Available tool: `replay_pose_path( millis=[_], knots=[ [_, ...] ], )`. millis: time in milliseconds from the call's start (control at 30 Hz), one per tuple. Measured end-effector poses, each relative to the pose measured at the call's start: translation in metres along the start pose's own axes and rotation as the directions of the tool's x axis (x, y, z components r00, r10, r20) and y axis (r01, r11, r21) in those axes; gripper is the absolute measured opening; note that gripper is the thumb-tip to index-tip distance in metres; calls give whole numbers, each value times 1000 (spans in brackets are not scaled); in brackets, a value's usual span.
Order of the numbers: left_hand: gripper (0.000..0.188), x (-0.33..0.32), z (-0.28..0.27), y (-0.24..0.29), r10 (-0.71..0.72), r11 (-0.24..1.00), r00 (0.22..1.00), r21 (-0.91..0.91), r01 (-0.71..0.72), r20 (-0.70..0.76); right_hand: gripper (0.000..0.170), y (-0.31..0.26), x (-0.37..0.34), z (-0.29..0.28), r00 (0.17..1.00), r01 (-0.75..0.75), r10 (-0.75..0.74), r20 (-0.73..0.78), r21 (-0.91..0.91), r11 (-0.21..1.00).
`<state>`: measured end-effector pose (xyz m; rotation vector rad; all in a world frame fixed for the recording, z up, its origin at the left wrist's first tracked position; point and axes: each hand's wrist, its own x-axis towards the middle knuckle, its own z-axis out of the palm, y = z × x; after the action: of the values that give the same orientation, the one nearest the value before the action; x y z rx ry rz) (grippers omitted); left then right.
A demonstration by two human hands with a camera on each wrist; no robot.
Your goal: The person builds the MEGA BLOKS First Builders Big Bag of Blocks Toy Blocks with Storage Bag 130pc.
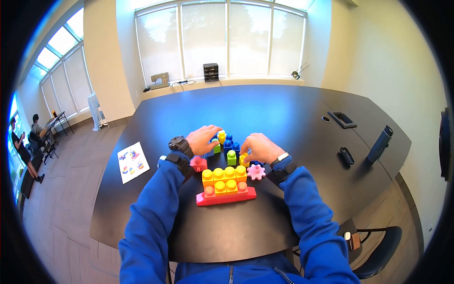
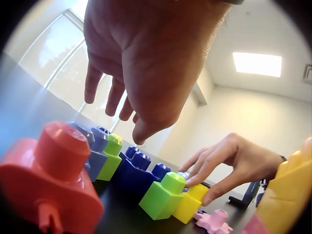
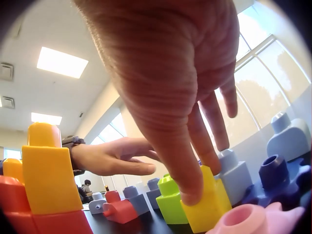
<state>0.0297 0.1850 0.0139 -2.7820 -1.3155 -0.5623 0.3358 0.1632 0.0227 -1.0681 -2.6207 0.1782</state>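
Observation:
My right hand (image 1: 261,147) pinches a small yellow block (image 3: 214,207), with the thumb on its near side and fingers across from it. A light green block (image 2: 163,197) stands just left of that block. My left hand (image 1: 204,140) hovers over the back left of the group, fingers loosely extended and holding nothing in the left wrist view. Beneath it are a green block (image 2: 110,158), blue blocks (image 2: 134,170) and a red rounded piece (image 2: 61,161). Nearest my body, yellow blocks (image 1: 220,176) are stacked on a long red base (image 1: 226,199).
A pink gear piece (image 1: 256,172) lies right of the stack. A printed picture sheet (image 1: 133,162) is at the table's left. On the right stand a dark bottle (image 1: 380,144) and a black case (image 1: 346,156). Two people are far left, and a chair (image 1: 382,251) is lower right.

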Motion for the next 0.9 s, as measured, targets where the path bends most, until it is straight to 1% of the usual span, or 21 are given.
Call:
replay_pose_path(
  millis=[33, 67, 100, 167, 200, 233, 300, 333, 367, 433, 467, 533, 567, 633, 667, 700, 767, 800, 833, 900],
  knots=[
    [57, 14, 10, -9, 24, 999, 1000, 27, -24, -8, 23, -2, -2, 0, 1000, -1, 1, -10, -7, 1000],
    [63, 27, 21, -18, 16, 998, 999, 52, -18, 30, 24, -4, -4, -1, 999, 16, -17, -27, -50, 999],
    [63, 36, 30, -26, 26, 998, 999, 58, -27, 23, 26, -5, -5, -1, 998, 31, -35, -43, -92, 995],
    [64, 49, 47, -38, -3, 997, 999, 75, 1, 33, 31, -7, -3, -1, 999, 7, -8, -31, -53, 999],
    [55, 55, 52, -45, 10, 999, 998, 44, -13, 55, 32, -9, -4, -3, 1000, -27, 27, -7, -15, 1000],
    [55, 58, 47, -40, 18, 999, 998, 49, -21, 55, 33, -16, -6, -8, 998, -63, 62, 19, 24, 998],
    [46, 58, 36, -27, -101, 992, 994, 79, 97, 52, 34, -17, -6, -9, 997, -75, 75, 17, 28, 997],
    [34, 56, 37, -26, -76, 995, 996, 60, 79, -50, 34, -17, -7, -10, 997, -73, 72, 16, 36, 997],
    [34, 56, 35, -27, -70, 995, 997, 66, 73, -45, 34, -17, -8, -9, 997, -70, 70, 16, 43, 997],
    [30, 56, 30, -26, 2, 1000, 998, 29, 0, -70, 34, -18, -8, -10, 997, -73, 72, 18, 42, 996],
    [30, 56, 27, -24, 6, 1000, 998, 31, -4, -67, 34, -18, -9, -11, 997, -72, 71, 25, 36, 997],
    [25, 52, 15, -17, 50, 998, 980, -22, -55, -190, 34, -11, -7, -6, 999, -49, 49, 10, 21, 999],
    [25, 48, 5, -7, 52, 998, 981, -22, -57, -187, 34, -8, -7, -4, 1000, -23, 23, -1, 5, 1000],
    [25, 37, -18, 18, 54, 988, 935, -117, -100, -350, 34, -4, -6, 0, 1000, -24, 24, 1, 18, 1000],
    [24, 29, -30, 32, 47, 987, 923, -127, -102, -381, 34, -3, -5, 0, 1000, -22, 22, 2, 28, 999],
    [24, 20, -39, 43, 41, 987, 924, -129, -96, -379, 34, -4, -5, -1, 1000, -19, 19, 7, 31, 999],
    [25, -1, -56, 62, 30, 966, 911, -223, -133, -410, 35, -8, -6, -4, 998, -54, 53, 22, 87, 995],
    [25, -14, -62, 71, 11, 958, 919, -260, -123, -394, 35, -9, -6, -5, 998, -63, 60, 30, 88, 994],
    [25, -27, -68, 81, -7, 960, 919, -261, -104, -394, 35, -12, -7, -8, 998, -53, 51, 33, 83, 995],
    [24, -55, -76, 99, -117, 866, 937, -496, -66, -330, 36, -12, -5, -9, 998, -41, 38, 40, 70, 997]
  ],
)
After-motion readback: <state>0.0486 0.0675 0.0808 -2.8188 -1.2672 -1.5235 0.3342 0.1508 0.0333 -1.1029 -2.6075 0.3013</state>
